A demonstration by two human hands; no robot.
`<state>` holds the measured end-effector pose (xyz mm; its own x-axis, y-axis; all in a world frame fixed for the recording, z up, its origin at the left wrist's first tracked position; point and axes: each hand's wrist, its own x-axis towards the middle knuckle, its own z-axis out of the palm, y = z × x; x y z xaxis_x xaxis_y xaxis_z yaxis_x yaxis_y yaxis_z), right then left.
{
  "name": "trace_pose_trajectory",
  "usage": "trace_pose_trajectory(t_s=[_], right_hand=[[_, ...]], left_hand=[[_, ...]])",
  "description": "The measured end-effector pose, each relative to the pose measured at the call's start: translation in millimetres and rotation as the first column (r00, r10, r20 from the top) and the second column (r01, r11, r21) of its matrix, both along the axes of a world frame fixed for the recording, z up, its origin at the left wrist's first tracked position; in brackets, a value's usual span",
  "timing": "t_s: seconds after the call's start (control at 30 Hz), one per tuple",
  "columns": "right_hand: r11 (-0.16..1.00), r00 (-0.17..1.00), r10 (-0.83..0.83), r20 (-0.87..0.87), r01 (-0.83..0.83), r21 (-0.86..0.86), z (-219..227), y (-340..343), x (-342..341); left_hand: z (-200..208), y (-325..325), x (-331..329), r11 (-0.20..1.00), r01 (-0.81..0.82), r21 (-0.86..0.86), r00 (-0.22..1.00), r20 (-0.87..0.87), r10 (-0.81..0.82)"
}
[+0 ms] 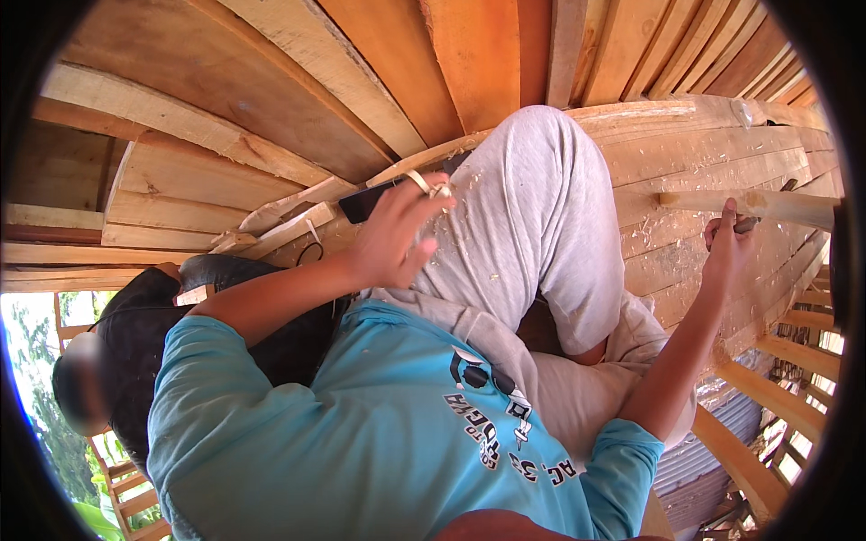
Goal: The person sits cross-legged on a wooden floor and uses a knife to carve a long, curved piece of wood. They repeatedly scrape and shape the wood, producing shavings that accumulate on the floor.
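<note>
My left hand hovers by my raised knee, somewhat blurred. Its thumb stands apart from the fingers, and pale curled wood shavings lie against the fingertips. Out to the right, my right hand is closed around a dark, slim tool whose kind I cannot make out, since most of it is hidden. The index finger of that hand reaches up against a long, pale wooden bar, which runs toward the right edge of the view.
Curved planks scattered with shavings lie beyond my legs. A dark flat object is behind my left hand. Another person in dark clothing sits close on my left. Wooden ribs and corrugated sheet metal show at lower right.
</note>
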<state>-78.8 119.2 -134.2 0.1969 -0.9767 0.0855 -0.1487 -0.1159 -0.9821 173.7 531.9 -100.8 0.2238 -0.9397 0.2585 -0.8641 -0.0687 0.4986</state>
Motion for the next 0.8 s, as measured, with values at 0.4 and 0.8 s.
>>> trace_pose_trajectory(t_s=[0.4, 0.8], right_hand=[[0.999, 0.999, -0.027, 0.019, 0.027, -0.024, -3, -5, -5], [0.999, 0.998, -0.026, 0.052, 0.025, 0.032, -4, -4, -3]], left_hand=[[0, -5, 2, 0.930, 0.259, 0.260, 0.953, 0.086, -0.290], [-30, -31, 18, 0.993, -0.043, 0.106, 0.996, 0.082, 0.034]])
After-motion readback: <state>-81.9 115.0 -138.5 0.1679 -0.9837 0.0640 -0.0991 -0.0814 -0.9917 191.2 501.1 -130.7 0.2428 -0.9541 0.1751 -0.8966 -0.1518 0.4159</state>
